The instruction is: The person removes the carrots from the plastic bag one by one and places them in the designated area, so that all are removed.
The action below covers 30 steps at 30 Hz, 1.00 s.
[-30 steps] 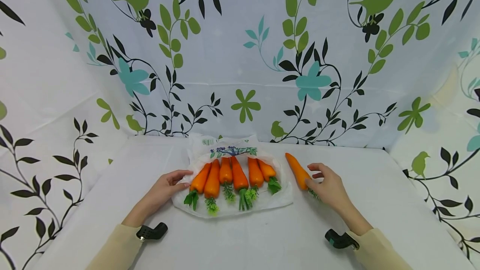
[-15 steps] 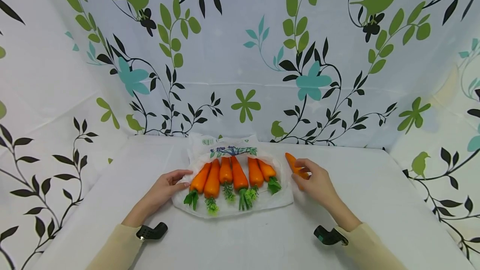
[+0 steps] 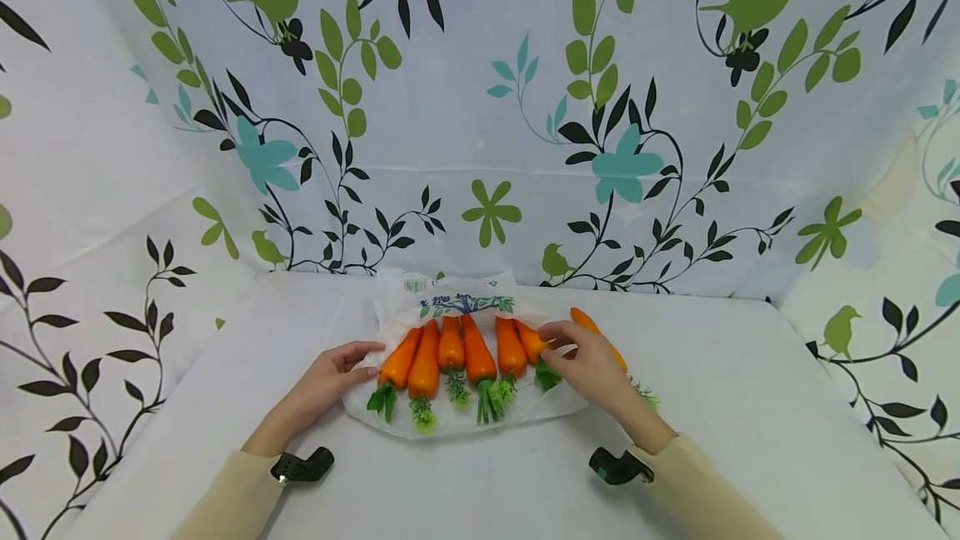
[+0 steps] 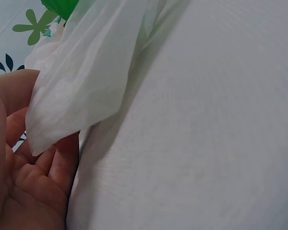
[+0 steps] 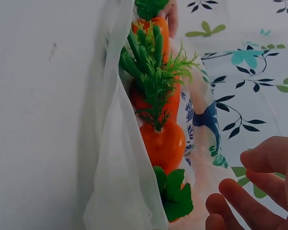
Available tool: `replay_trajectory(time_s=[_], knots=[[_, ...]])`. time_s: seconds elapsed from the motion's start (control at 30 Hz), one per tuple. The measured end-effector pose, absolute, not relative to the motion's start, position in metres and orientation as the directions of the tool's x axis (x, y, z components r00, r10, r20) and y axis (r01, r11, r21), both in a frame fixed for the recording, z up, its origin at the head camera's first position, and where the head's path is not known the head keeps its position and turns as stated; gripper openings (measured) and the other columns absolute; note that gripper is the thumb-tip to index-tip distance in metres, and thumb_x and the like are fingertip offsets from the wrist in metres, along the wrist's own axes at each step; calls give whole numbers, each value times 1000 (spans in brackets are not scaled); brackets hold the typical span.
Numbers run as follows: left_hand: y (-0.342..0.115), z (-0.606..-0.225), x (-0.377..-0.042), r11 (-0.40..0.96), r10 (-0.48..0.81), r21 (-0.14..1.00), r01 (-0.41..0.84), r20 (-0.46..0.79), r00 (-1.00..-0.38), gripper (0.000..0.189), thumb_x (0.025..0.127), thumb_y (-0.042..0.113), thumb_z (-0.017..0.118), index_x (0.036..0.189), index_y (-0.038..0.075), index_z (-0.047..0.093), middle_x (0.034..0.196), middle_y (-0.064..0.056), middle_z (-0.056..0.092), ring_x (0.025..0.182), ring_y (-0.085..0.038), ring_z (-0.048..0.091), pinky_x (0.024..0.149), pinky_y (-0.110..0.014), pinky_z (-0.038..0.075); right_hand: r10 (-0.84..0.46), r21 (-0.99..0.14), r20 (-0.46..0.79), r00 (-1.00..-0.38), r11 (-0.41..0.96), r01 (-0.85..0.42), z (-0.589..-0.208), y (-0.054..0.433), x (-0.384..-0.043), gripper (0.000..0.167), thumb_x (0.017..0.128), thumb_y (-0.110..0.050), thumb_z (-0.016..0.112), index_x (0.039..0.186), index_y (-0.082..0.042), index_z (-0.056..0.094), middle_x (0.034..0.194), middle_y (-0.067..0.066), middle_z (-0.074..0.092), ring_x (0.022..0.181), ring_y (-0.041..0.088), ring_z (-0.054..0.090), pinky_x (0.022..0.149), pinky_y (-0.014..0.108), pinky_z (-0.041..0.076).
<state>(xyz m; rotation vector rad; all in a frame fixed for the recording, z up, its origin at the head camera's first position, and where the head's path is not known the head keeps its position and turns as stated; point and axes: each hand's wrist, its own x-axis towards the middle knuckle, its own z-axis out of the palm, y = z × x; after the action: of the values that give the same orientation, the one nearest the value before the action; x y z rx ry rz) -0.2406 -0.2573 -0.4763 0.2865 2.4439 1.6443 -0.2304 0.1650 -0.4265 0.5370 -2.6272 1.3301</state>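
Observation:
A white plastic bag (image 3: 465, 423) with blue and green print lies flattened at the table's far side, with several orange toy-like carrots (image 3: 480, 357) in a row in its open mouth. My left hand (image 3: 337, 377) pinches the bag's left edge; the left wrist view shows the thin plastic (image 4: 81, 91) between thumb and fingers. My right hand (image 3: 588, 361) hovers by the bag's right side, fingers loosely bent and apart, close to the rightmost carrot (image 3: 531, 342) with broad green leaves (image 5: 175, 194). Another carrot (image 3: 592, 325) lies outside the bag, partly hidden behind that hand.
A white cloth (image 3: 487, 482) covers the table. Behind it rises a patterned curtain (image 3: 487, 132) with birds, leaves and flowers. Each wrist wears a black camera device, such as the right wrist's camera (image 3: 618, 467).
My right hand has moved left, from the loose carrot to the bag's right side. That carrot stays on the table, its tip in place. The left hand and bag hold still.

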Motion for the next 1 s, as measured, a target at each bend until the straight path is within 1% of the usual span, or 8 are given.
replay_trajectory(time_s=[0.13,0.23,0.3,0.37,0.53,0.7,0.83,1.0], knots=[[-257,-475,-241,379,262,923,66,-39,-964,48,94,25,70,137,8,58,151,-19,43,143,-40,31,114,-57,25,-277,-739,282,-919,549,-392,-427,152,-233,29,90,-10,73,118,-5,69,113,5,70,96,19,66,82,33,57],[-257,-475,-240,384,264,921,71,-36,-964,48,95,25,69,138,7,58,151,-19,43,143,-40,31,114,-57,25,-298,-732,258,-919,560,-388,-427,144,-235,29,91,-10,72,119,-6,70,123,5,68,96,19,65,83,34,57],[-257,-475,-240,383,262,921,68,-37,-964,47,95,24,69,138,8,58,151,-19,43,143,-39,32,114,-57,25,-313,-729,230,-922,572,-376,-426,140,-236,29,92,-12,71,121,-8,70,131,5,64,95,17,64,81,33,56],[-256,-475,-240,379,266,923,71,-35,-963,47,95,24,69,138,7,58,151,-19,43,143,-40,31,114,-57,25,-328,-712,198,-924,600,-365,-424,136,-237,31,93,-13,69,124,-11,69,135,5,61,88,16,61,74,31,54],[-257,-477,-240,365,263,929,65,-36,-964,48,94,24,70,137,8,58,151,-19,43,143,-39,31,115,-57,25,-367,-658,143,-919,658,-365,-424,130,-238,31,95,-15,66,125,-11,68,137,9,60,90,18,58,80,34,52],[-257,-474,-240,376,264,923,78,-26,-964,47,95,24,69,137,7,58,150,-19,44,143,-39,32,115,-57,25,-394,-655,146,-907,648,-387,-426,127,-239,30,94,-14,67,123,-10,69,137,11,59,93,21,58,84,38,51],[-257,-473,-240,387,268,917,91,-17,-963,48,95,24,68,138,6,57,150,-20,44,142,-40,32,114,-58,24,-435,-651,162,-886,628,-427,-428,126,-240,29,92,-13,67,121,-9,69,132,9,62,114,26,57,99,44,48],[-257,-475,-241,384,258,921,70,-34,-966,47,94,24,69,137,8,59,150,-18,44,143,-39,31,115,-57,23,-478,-646,172,-861,605,-465,-432,125,-242,26,92,-12,67,117,-8,70,129,11,61,124,31,51,102,46,45]])
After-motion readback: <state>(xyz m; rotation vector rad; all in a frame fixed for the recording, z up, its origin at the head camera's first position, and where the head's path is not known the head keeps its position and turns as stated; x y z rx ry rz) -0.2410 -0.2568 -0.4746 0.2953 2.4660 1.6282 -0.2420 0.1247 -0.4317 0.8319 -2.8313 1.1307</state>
